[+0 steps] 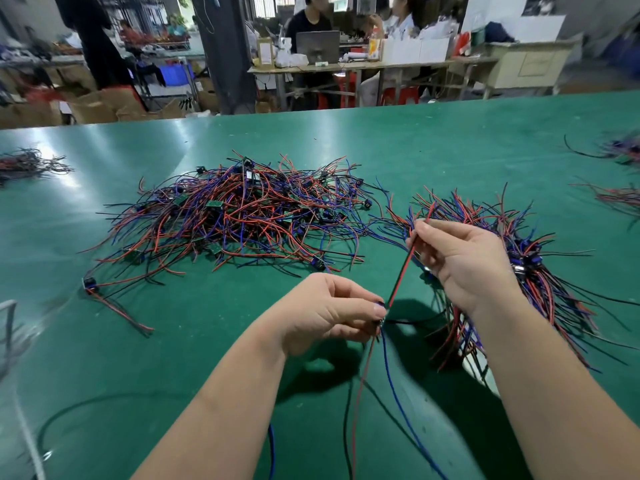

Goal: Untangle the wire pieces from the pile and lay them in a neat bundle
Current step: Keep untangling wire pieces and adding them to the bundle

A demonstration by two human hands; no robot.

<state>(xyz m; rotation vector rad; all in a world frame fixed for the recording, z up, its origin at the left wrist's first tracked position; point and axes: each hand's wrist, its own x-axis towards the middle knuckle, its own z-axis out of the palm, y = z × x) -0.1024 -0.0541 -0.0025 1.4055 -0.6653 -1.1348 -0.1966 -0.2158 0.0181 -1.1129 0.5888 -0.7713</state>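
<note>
A tangled pile [242, 216] of red, blue and black wire pieces with small green boards lies in the middle of the green table [450, 150]. To its right lies a bundle [533, 268] of similar pieces, partly hidden behind my right forearm. My left hand [329, 313] pinches the small board end of one wire piece, whose blue, red and black leads [388, 375] hang down toward me. My right hand [464, 261] pinches a red and black lead [403, 271] of that piece, stretched taut up from my left fingers.
Smaller heaps of wires lie at the far left [27, 164] and far right [620, 174] of the table. A black cable [69, 414] curves near the front left edge. Behind the table people sit at a cluttered desk [346, 65], with cardboard boxes [93, 105] on the floor.
</note>
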